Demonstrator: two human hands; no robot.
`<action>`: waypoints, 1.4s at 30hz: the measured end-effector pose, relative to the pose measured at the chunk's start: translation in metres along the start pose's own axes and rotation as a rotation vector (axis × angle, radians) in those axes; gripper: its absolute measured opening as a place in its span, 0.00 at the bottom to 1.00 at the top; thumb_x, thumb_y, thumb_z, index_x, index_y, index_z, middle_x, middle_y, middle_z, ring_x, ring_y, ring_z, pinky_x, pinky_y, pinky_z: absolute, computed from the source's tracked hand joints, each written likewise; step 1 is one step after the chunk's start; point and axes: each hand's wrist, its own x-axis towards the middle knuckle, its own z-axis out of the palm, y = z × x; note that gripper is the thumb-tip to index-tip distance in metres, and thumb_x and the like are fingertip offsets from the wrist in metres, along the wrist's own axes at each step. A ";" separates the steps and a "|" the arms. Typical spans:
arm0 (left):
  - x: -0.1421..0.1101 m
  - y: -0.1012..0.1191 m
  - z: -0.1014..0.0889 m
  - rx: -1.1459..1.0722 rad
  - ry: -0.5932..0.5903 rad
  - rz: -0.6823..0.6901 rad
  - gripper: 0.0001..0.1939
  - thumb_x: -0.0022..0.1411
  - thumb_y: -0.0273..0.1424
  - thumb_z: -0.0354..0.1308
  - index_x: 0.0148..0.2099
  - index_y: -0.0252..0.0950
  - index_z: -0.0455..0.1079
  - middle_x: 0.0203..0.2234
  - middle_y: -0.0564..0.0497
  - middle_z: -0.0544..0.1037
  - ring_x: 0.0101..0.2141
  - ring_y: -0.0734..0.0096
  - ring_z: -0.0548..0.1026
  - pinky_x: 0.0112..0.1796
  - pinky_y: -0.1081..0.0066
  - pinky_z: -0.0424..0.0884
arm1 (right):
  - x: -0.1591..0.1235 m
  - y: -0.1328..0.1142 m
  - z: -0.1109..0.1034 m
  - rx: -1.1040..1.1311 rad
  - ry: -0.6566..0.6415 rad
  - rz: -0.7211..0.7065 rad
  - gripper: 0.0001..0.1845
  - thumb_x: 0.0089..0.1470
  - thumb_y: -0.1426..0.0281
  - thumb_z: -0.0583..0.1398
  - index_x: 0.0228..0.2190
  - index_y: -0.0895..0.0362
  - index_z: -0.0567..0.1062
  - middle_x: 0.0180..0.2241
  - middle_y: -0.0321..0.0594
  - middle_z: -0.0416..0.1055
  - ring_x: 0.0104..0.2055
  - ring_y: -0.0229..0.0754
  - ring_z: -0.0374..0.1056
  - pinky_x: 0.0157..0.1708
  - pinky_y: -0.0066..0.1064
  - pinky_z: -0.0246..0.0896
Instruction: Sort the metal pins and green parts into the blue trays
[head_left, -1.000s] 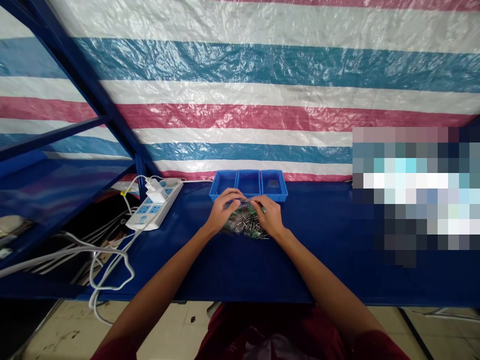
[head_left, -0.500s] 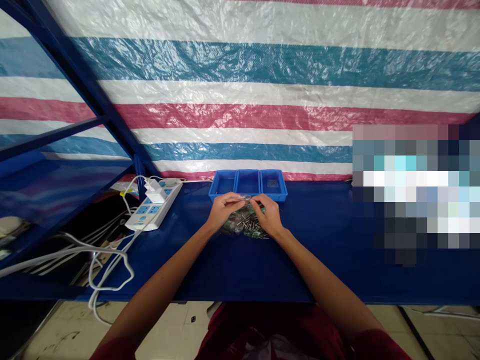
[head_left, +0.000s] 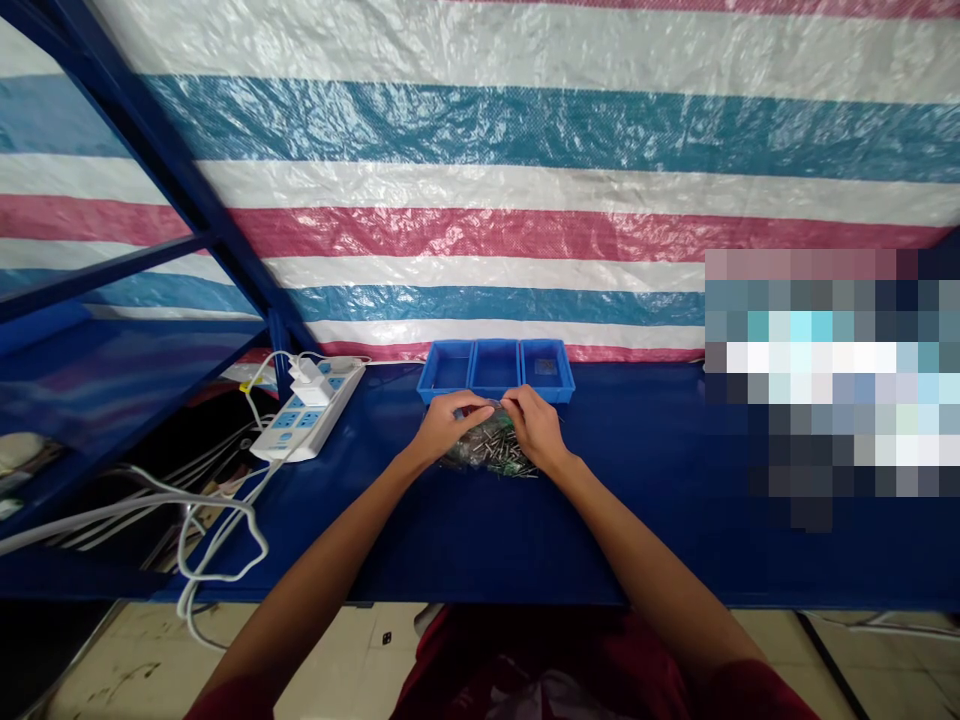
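A clear plastic bag of small dark and green electronic parts [head_left: 489, 452] lies on the blue table [head_left: 652, 500]. My left hand [head_left: 444, 427] pinches the bag's top edge on the left. My right hand [head_left: 537, 428] pinches the same edge on the right, fingers curled. Both hands sit close together just in front of three small blue bins [head_left: 496, 368], which stand side by side against the striped tarp wall.
A white power strip [head_left: 309, 412] with plugs and white cables [head_left: 217, 520] lies at the left of the table. A blue metal frame [head_left: 187, 200] rises on the left. A blurred-out area covers the right side. The table's front edge is near my body.
My two hands have drawn closer together at the top of the bag, with the fingertips shifting slightly along its edge. The bag stays where it was.
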 end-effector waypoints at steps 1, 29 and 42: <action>0.000 0.000 0.000 -0.018 0.014 -0.019 0.14 0.59 0.41 0.60 0.33 0.34 0.78 0.27 0.48 0.79 0.28 0.68 0.74 0.32 0.71 0.70 | 0.000 0.000 0.000 0.020 -0.001 0.007 0.16 0.66 0.62 0.48 0.36 0.55 0.71 0.33 0.42 0.70 0.34 0.41 0.67 0.36 0.30 0.61; -0.002 0.003 -0.004 0.112 0.210 0.028 0.15 0.64 0.39 0.55 0.33 0.35 0.76 0.28 0.48 0.80 0.31 0.66 0.76 0.36 0.68 0.71 | 0.018 0.020 -0.025 0.579 0.161 0.850 0.10 0.47 0.64 0.61 0.28 0.59 0.74 0.18 0.37 0.72 0.13 0.37 0.63 0.14 0.28 0.56; 0.000 -0.014 -0.008 0.544 -0.082 0.236 0.13 0.66 0.36 0.53 0.46 0.38 0.75 0.43 0.44 0.77 0.44 0.58 0.73 0.47 0.57 0.67 | 0.009 0.020 -0.013 -0.308 -0.374 0.194 0.19 0.49 0.65 0.66 0.44 0.55 0.76 0.37 0.42 0.72 0.34 0.42 0.70 0.32 0.30 0.60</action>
